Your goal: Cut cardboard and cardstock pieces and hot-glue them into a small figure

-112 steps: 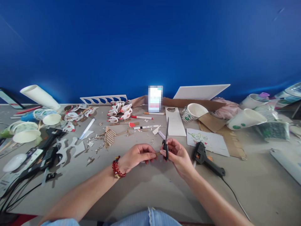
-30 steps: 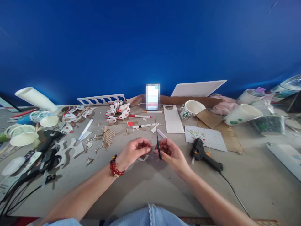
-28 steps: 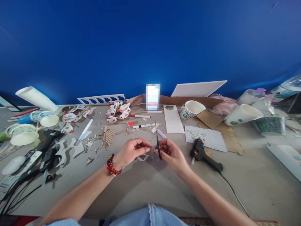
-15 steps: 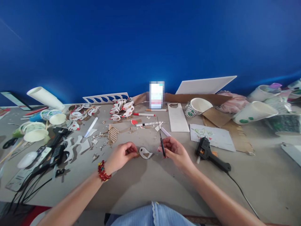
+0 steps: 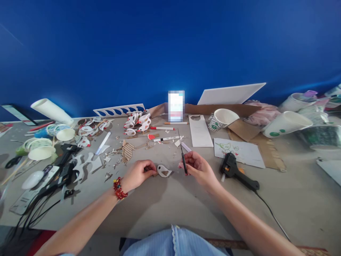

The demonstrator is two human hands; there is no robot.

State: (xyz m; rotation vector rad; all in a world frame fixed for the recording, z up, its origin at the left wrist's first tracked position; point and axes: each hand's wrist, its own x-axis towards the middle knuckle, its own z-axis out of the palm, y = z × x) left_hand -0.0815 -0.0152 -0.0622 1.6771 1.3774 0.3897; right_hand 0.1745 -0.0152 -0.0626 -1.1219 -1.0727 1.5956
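A small white bird cutout (image 5: 164,171) with a dark eye hole and a brown patch lies on the grey table in front of me. Just left of it, the fingers of my left hand (image 5: 140,174) are pinched on a small brown cardboard piece (image 5: 155,174) at the bird's head end; whether the two are joined I cannot tell. My right hand (image 5: 198,167) is closed around a slim black-handled tool (image 5: 183,158), its long thin metal tip pointing away from me. That tool stays apart from the bird, to its right.
Finished birds (image 5: 137,122) cluster at the back, near markers (image 5: 166,139) and cardboard scraps (image 5: 128,150). A glue gun (image 5: 237,172) with a cord lies right, below a drawing (image 5: 239,153). Paper cups (image 5: 41,149) and a power strip (image 5: 32,190) sit left. A phone (image 5: 176,106) stands upright.
My left fingertips have come slightly closer to the bird, which has turned a little. My right hand keeps hold of the black-handled tool. The view has shifted slightly.
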